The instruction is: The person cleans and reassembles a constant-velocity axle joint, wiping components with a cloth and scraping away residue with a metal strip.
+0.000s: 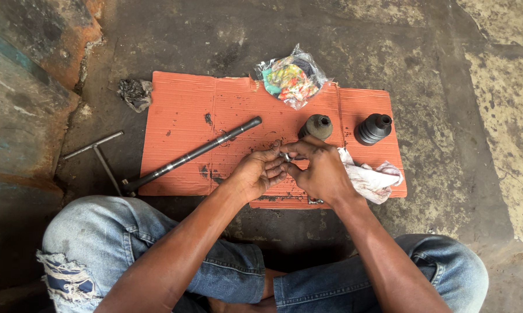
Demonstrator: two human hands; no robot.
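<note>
My left hand [257, 172] and my right hand [319, 168] meet over the front edge of an orange cardboard sheet [186, 104]. Together their fingertips pinch a small shiny metal part [286, 156], mostly hidden by the fingers. A long dark steel shaft [192, 153] lies diagonally on the cardboard to the left of my hands. A dark rubber boot [316, 126] stands just beyond my right hand. A second ribbed rubber boot [373, 128] lies farther right. A stained white rag [371, 179] sits under and beside my right wrist.
A clear plastic bag with colourful contents [290, 78] lies at the cardboard's far edge. A T-handle tool [99, 153] and a crumpled dirty rag [135, 93] rest on the greasy concrete floor at left. My knees in torn jeans frame the bottom.
</note>
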